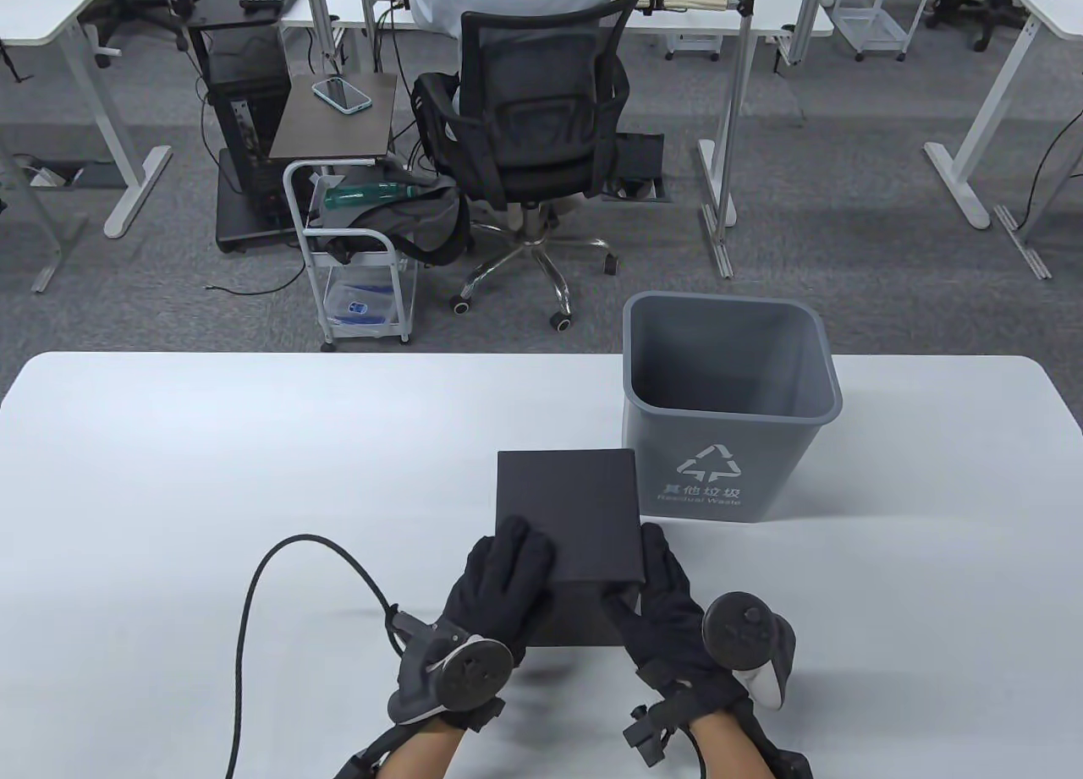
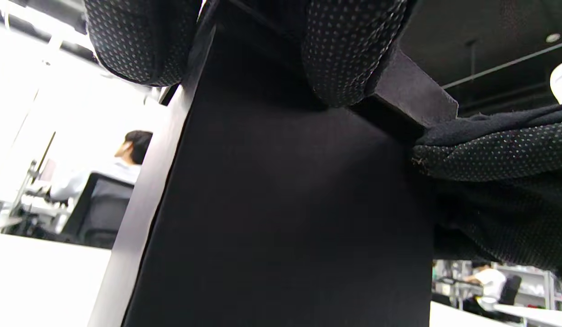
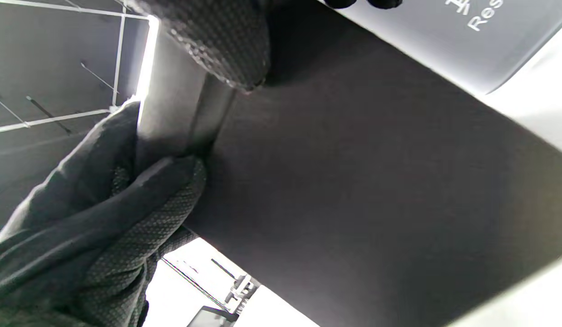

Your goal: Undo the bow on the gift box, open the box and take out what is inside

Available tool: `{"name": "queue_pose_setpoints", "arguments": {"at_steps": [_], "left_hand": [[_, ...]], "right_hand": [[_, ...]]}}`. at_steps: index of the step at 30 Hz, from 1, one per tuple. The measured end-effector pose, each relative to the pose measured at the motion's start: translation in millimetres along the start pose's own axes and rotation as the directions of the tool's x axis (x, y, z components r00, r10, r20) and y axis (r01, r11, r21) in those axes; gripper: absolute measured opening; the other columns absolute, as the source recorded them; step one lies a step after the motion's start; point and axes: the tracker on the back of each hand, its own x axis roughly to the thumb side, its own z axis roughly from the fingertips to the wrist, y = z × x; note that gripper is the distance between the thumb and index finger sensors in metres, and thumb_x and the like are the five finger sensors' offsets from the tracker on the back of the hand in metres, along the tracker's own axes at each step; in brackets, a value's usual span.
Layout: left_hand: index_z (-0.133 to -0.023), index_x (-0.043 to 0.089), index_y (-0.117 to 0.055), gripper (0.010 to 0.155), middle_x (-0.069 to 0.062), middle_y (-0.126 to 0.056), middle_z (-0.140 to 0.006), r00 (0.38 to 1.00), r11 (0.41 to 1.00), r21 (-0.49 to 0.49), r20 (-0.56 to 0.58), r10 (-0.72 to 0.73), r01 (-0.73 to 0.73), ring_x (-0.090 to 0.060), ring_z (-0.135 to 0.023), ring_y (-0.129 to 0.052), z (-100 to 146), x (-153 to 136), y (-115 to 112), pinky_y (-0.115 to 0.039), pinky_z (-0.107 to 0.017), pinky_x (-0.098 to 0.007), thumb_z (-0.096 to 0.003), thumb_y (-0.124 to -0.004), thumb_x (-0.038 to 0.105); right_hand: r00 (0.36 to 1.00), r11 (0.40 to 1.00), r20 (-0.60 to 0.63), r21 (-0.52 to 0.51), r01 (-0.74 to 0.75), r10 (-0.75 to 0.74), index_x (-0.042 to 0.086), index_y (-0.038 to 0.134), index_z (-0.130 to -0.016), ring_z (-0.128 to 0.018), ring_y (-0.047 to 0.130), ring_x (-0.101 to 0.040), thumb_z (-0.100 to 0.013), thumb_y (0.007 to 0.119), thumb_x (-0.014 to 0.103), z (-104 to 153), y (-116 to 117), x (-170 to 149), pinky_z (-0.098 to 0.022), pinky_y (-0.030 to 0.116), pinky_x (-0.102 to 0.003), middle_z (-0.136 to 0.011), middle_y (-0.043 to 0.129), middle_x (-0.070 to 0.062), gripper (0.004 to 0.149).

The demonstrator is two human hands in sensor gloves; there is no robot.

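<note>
A black gift box (image 1: 565,508) stands on the white table (image 1: 211,474), right in front of me. No bow or ribbon shows on it. My left hand (image 1: 514,559) grips the lid's near left corner, fingers on top and fingertips (image 2: 344,54) against the box front (image 2: 281,218). My right hand (image 1: 645,578) holds the lid's near right corner, fingers along the right edge and thumb (image 3: 217,41) on the front face (image 3: 376,181). The left wrist view shows the lid's rim (image 2: 412,91) jutting over the body, with the right glove (image 2: 494,150) beside it. What the box holds is hidden.
A grey waste bin (image 1: 728,407) stands just behind and right of the box, almost touching it. A black cable (image 1: 254,593) loops over the table to my left. Beyond the far edge are an office chair (image 1: 533,119), a seated person and a small cart (image 1: 364,288).
</note>
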Motion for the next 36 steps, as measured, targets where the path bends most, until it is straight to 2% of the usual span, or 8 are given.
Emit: {"name": "queue_pose_setpoints", "arguments": {"at_steps": [8,13,16,19,20,25,28,36], "left_hand": [[-0.117,0.023,-0.051,0.072,-0.019,-0.057,-0.122,0.995,0.977,0.213,-0.093,0.046,-0.025,-0.051,-0.082,-0.093,13,-25,51,-0.088,-0.059,-0.047,-0.0569,-0.085,0.042],[-0.115,0.012,-0.06,0.071,-0.028,-0.079,-0.107,0.921,0.958,0.278,-0.348,0.173,-0.074,-0.04,-0.06,-0.108,36,-72,84,-0.095,-0.044,-0.039,-0.0577,-0.083,0.047],[-0.112,0.005,-0.063,0.07,-0.031,-0.088,-0.096,0.71,0.9,0.267,-0.553,0.435,-0.344,-0.033,-0.043,-0.112,49,-119,77,-0.097,-0.032,-0.033,-0.06,-0.079,0.049],[-0.111,0.001,-0.063,0.07,-0.033,-0.091,-0.089,0.326,0.677,0.348,-0.677,0.66,-0.649,-0.03,-0.037,-0.112,63,-155,46,-0.096,-0.027,-0.031,-0.0618,-0.077,0.049],[-0.111,-0.001,-0.063,0.071,-0.031,-0.093,-0.086,0.275,0.651,0.348,-0.7,0.659,-0.674,-0.028,-0.035,-0.112,65,-159,39,-0.096,-0.025,-0.029,-0.0627,-0.075,0.05],[-0.111,-0.005,-0.056,0.072,-0.028,-0.093,-0.083,0.323,0.74,0.143,-0.834,0.448,-0.657,-0.026,-0.037,-0.112,63,-168,8,-0.097,-0.026,-0.027,-0.0663,-0.063,0.051],[-0.112,-0.005,-0.054,0.071,-0.025,-0.094,-0.081,0.293,0.736,0.131,-0.86,0.418,-0.664,-0.027,-0.038,-0.111,65,-170,-4,-0.096,-0.027,-0.029,-0.0668,-0.059,0.05],[-0.108,0.004,-0.069,0.057,-0.02,-0.094,-0.083,0.473,0.865,-0.196,-0.879,0.054,-0.463,-0.029,-0.042,-0.108,63,-164,-9,-0.093,-0.031,-0.032,-0.0647,-0.07,0.041]], "right_hand": [[0.999,0.999,-0.028,0.017,-0.043,0.044,0.016,0.019,-0.116,-0.104,0.026,-0.055,-0.063,0.06,0.046,-2,8,-5,-0.074,0.025,-0.065,-0.116,0.018,-0.027,0.073],[0.999,1.0,-0.046,0.018,-0.016,0.017,0.015,0.021,-0.116,-0.103,0.026,-0.055,-0.063,0.06,0.046,-3,10,-11,-0.074,0.026,-0.065,-0.115,0.019,-0.027,0.073],[0.998,1.0,-0.055,0.017,0.0,0.001,0.015,0.021,-0.116,-0.103,0.026,-0.055,-0.063,0.06,0.046,-2,10,-12,-0.074,0.026,-0.064,-0.115,0.019,-0.028,0.073],[0.998,1.0,-0.056,0.02,0.0,0.001,0.016,0.02,-0.116,-0.103,0.026,-0.055,-0.063,0.06,0.045,-2,10,-12,-0.074,0.026,-0.064,-0.115,0.018,-0.028,0.073],[0.998,1.0,-0.055,0.02,0.0,0.001,0.016,0.02,-0.116,-0.103,0.026,-0.055,-0.063,0.06,0.045,-2,10,-12,-0.074,0.026,-0.064,-0.115,0.019,-0.028,0.073],[0.999,1.0,-0.053,0.023,0.007,-0.006,0.018,0.02,-0.116,-0.104,0.026,-0.055,-0.063,0.061,0.045,-2,10,-13,-0.074,0.026,-0.064,-0.115,0.019,-0.027,0.072],[0.999,1.0,-0.052,0.026,0.01,-0.009,0.018,0.021,-0.116,-0.104,0.026,-0.055,-0.063,0.061,0.045,-2,9,-14,-0.074,0.026,-0.064,-0.115,0.019,-0.027,0.072],[0.999,0.999,-0.05,0.033,0.022,-0.02,0.018,0.021,-0.116,-0.104,0.027,-0.055,-0.063,0.061,0.045,-2,9,-15,-0.074,0.026,-0.064,-0.115,0.02,-0.027,0.072]]}}
